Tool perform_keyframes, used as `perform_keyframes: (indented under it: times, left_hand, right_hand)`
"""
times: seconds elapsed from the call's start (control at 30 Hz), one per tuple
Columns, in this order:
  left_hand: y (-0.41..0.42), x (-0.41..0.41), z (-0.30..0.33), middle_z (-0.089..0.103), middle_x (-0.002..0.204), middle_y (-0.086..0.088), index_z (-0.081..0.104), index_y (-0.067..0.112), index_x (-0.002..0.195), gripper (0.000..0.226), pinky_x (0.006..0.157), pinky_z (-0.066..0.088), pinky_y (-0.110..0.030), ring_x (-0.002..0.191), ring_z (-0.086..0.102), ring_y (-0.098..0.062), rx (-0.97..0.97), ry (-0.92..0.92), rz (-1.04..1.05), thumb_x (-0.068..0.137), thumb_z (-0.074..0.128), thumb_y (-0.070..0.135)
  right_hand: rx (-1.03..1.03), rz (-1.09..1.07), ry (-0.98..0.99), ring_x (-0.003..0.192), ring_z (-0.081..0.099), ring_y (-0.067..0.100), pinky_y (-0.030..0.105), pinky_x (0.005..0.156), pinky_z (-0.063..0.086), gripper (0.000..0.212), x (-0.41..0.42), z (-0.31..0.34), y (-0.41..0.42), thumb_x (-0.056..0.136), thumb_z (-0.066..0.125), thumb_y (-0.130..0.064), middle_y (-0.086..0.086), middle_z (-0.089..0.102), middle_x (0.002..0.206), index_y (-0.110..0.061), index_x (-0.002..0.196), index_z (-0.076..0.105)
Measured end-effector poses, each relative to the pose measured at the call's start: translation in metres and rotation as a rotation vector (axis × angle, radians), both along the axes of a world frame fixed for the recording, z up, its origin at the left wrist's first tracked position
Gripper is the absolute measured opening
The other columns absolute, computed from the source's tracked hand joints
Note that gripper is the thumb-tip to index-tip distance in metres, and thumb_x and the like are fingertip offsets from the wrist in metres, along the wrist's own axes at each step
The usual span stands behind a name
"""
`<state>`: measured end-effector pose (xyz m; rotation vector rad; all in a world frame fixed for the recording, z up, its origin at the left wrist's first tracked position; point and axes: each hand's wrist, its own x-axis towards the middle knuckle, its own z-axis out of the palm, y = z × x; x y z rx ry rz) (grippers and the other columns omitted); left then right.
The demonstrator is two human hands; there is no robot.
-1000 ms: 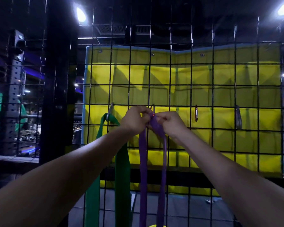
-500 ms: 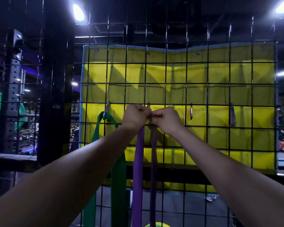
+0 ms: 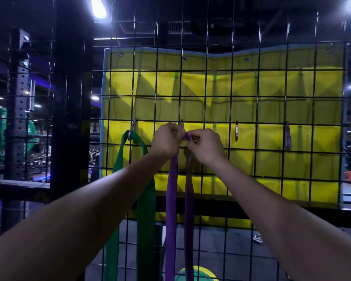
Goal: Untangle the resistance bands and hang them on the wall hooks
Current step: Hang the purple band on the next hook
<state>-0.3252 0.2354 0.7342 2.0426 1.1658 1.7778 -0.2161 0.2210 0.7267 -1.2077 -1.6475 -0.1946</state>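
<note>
A purple resistance band (image 3: 171, 199) hangs in two strands down the black wire grid wall (image 3: 231, 96). Its top loop sits between my hands at a carabiner hook (image 3: 182, 125) clipped to the grid. My left hand (image 3: 165, 139) and my right hand (image 3: 206, 147) both pinch the loop's top, knuckles almost touching. Whether the loop is through the hook is hidden by my fingers. A wide green band (image 3: 145, 199) hangs from the hook (image 3: 132, 128) to the left.
Two bare carabiner hooks, a red one (image 3: 236, 132) and a dark one (image 3: 287, 136), hang on the grid to the right. Behind the grid is a yellow padded mat (image 3: 272, 88). A black post (image 3: 73, 98) stands left; a yellow-green object (image 3: 199, 273) lies on the floor below.
The band's two strands have drawn closer and hang straighter. My hands stay at the hook, the right one now slightly apart from the left with the loop's top showing between them.
</note>
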Motion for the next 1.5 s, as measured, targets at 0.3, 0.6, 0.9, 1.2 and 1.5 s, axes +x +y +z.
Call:
perform_keyframes:
  times: [0.3,0.6,0.9,1.2,1.5]
  left_hand:
    - [-0.011,0.013,-0.003,0.069,0.102,-0.011,0.069,0.008,0.102,0.022,0.08,0.047,-0.032,0.096,0.063,-0.027,0.069,0.058,0.175,0.091,0.05,0.008]
    - [-0.005,0.015,-0.011,0.067,0.112,-0.011,0.066,0.01,0.113,0.026,0.083,0.046,-0.027,0.102,0.061,-0.025,0.052,0.055,0.051,0.092,0.052,0.008]
    - [-0.02,0.004,-0.075,0.058,0.12,-0.013,0.05,0.012,0.125,0.059,0.09,0.052,-0.043,0.107,0.06,-0.029,-0.004,0.139,0.027,0.07,0.064,-0.002]
    - [-0.044,-0.003,-0.172,0.059,0.104,-0.012,0.05,0.01,0.114,0.048,0.076,0.053,-0.036,0.09,0.061,-0.025,-0.022,0.019,0.015,0.068,0.063,0.005]
    - [-0.038,-0.015,-0.283,0.062,0.102,-0.005,0.054,0.026,0.103,0.024,0.086,0.053,-0.042,0.092,0.062,-0.022,-0.37,-0.05,-0.173,0.079,0.054,0.023]
  right_hand:
    - [-0.056,-0.083,0.006,0.094,0.064,0.026,0.028,0.075,0.048,0.022,0.006,0.012,-0.008,0.084,0.063,-0.014,0.007,0.071,0.1,-0.016,0.104,0.072]
    - [-0.004,-0.08,0.076,0.098,0.064,0.025,0.034,0.083,0.054,0.028,0.013,-0.002,-0.003,0.082,0.062,-0.016,0.006,0.072,0.104,-0.02,0.108,0.071]
    - [-0.075,-0.077,0.125,0.115,0.049,0.027,0.034,0.089,0.047,0.061,0.016,-0.069,-0.021,0.073,0.068,-0.01,0.009,0.045,0.124,-0.012,0.13,0.046]
    - [-0.095,-0.116,0.103,0.095,0.057,0.034,0.035,0.065,0.041,0.03,0.005,-0.18,-0.048,0.078,0.057,-0.007,0.012,0.061,0.098,-0.012,0.106,0.053]
    - [-0.295,-0.199,0.192,0.075,0.062,0.032,0.032,0.059,0.042,0.006,-0.003,-0.269,-0.06,0.075,0.06,-0.006,0.012,0.065,0.077,-0.009,0.08,0.061]
